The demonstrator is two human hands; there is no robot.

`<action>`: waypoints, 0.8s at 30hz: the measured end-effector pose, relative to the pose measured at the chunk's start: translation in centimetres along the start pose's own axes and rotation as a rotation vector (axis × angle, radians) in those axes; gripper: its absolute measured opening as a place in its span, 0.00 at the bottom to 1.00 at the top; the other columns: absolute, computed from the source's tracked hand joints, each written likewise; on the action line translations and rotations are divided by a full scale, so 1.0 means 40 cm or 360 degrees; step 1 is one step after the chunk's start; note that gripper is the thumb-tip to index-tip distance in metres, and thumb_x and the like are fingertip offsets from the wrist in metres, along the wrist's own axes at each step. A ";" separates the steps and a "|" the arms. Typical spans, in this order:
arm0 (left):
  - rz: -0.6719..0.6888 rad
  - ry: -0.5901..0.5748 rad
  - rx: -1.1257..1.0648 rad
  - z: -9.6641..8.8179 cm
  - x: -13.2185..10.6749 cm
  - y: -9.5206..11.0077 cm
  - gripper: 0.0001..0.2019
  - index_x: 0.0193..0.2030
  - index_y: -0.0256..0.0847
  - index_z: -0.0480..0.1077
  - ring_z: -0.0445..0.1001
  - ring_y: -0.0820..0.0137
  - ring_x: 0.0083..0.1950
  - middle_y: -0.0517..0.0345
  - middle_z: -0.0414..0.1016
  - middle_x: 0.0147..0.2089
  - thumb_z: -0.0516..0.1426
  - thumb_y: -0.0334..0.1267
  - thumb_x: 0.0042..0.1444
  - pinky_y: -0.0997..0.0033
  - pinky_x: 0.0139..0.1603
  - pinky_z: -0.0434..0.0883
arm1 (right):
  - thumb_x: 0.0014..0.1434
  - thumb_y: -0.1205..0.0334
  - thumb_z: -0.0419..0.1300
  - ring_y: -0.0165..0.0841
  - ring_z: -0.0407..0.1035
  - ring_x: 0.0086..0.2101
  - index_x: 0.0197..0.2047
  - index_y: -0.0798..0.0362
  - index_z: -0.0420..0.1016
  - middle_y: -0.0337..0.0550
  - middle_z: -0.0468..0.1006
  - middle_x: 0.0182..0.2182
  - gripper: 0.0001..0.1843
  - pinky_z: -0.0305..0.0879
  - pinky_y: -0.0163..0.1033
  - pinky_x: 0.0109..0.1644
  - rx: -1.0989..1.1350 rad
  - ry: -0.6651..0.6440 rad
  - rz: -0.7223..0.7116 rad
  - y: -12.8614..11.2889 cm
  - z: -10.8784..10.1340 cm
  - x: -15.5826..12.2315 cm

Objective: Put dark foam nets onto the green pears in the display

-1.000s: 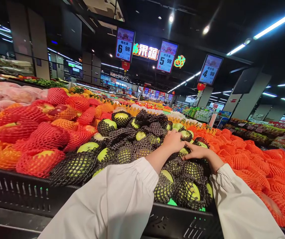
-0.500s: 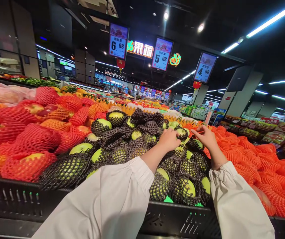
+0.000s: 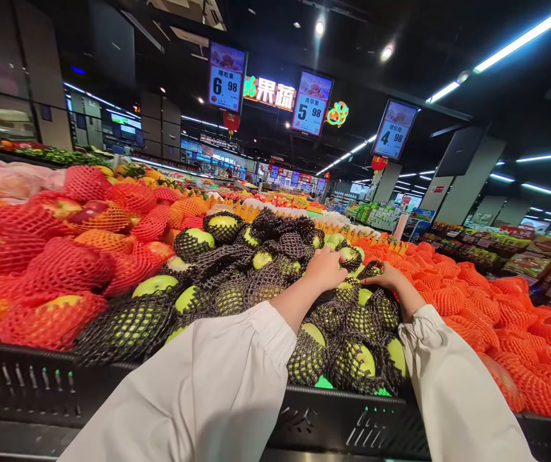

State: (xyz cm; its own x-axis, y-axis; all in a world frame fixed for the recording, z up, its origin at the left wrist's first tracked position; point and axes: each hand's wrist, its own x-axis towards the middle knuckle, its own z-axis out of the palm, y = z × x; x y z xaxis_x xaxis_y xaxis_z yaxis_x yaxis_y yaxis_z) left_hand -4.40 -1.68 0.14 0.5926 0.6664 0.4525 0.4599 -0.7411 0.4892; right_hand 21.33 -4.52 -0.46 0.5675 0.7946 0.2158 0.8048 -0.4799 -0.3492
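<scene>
Crate of black plastic holds green apples, probably netted against bruising, with red-netted fruit left of the apples and orange-netted fruit right of them. At the back right of the apples, the left hand arches with fingers curled on netted ones, and the right hand bends half spread, fingertips at another; whether either grips anything, I cannot tell. Between the hands is a narrow gap, with free air above the apples and the crate's low front edge nearest the body.
</scene>
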 end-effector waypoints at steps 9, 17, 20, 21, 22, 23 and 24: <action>-0.0017 -0.0009 0.0002 -0.005 -0.004 0.004 0.17 0.55 0.41 0.74 0.64 0.56 0.64 0.51 0.69 0.60 0.55 0.37 0.59 0.62 0.66 0.64 | 0.41 0.42 0.72 0.59 0.73 0.48 0.58 0.60 0.62 0.68 0.76 0.49 0.48 0.72 0.56 0.48 -0.0030 0.0454 0.0091 0.006 -0.026 -0.008; -0.0031 0.0053 0.0020 -0.003 -0.004 0.008 0.18 0.54 0.41 0.73 0.64 0.55 0.64 0.51 0.69 0.60 0.55 0.38 0.58 0.61 0.64 0.66 | 0.42 0.48 0.72 0.44 0.75 0.41 0.54 0.50 0.59 0.47 0.78 0.41 0.40 0.72 0.52 0.49 0.0618 -0.0009 -0.0701 -0.061 -0.037 -0.064; -0.0056 0.0122 0.0006 -0.002 -0.001 0.007 0.21 0.58 0.39 0.70 0.65 0.54 0.63 0.49 0.69 0.61 0.54 0.37 0.58 0.59 0.64 0.67 | 0.39 0.49 0.74 0.43 0.74 0.43 0.53 0.49 0.58 0.46 0.76 0.42 0.42 0.71 0.51 0.52 0.0658 -0.0256 -0.0922 -0.087 -0.023 -0.088; -0.0051 0.0140 -0.0007 -0.001 0.001 0.007 0.23 0.60 0.38 0.68 0.65 0.54 0.63 0.48 0.69 0.62 0.54 0.37 0.58 0.58 0.64 0.66 | 0.39 0.50 0.74 0.44 0.74 0.45 0.53 0.49 0.57 0.47 0.76 0.43 0.43 0.71 0.50 0.52 0.0661 -0.0298 -0.0958 -0.091 -0.020 -0.093; -0.0023 0.0153 -0.0026 0.000 0.002 0.006 0.25 0.62 0.37 0.65 0.65 0.54 0.64 0.48 0.68 0.63 0.54 0.36 0.58 0.58 0.65 0.65 | 0.38 0.50 0.75 0.44 0.73 0.46 0.54 0.49 0.56 0.48 0.75 0.44 0.45 0.71 0.50 0.53 0.0673 -0.0332 -0.0975 -0.092 -0.018 -0.096; 0.0035 0.0159 -0.0048 0.002 0.003 0.006 0.26 0.64 0.37 0.63 0.64 0.55 0.65 0.47 0.67 0.64 0.53 0.36 0.58 0.58 0.66 0.65 | 0.38 0.49 0.75 0.45 0.72 0.48 0.54 0.50 0.55 0.49 0.75 0.46 0.46 0.70 0.50 0.54 0.0693 -0.0361 -0.0979 -0.092 -0.017 -0.098; 0.0117 0.0152 -0.0070 0.004 0.004 0.005 0.28 0.66 0.37 0.61 0.64 0.56 0.66 0.48 0.66 0.66 0.53 0.37 0.58 0.58 0.67 0.64 | 0.37 0.49 0.75 0.45 0.72 0.49 0.55 0.50 0.55 0.50 0.75 0.47 0.47 0.70 0.51 0.55 0.0712 -0.0389 -0.0980 -0.090 -0.017 -0.099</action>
State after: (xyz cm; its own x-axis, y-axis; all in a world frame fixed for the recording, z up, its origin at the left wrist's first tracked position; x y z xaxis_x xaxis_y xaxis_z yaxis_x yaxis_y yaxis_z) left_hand -4.09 -1.75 0.18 0.5571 0.6166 0.5563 0.3866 -0.7854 0.4833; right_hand 16.31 -6.19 0.57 -0.0524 0.9522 0.3008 0.7858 0.2252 -0.5761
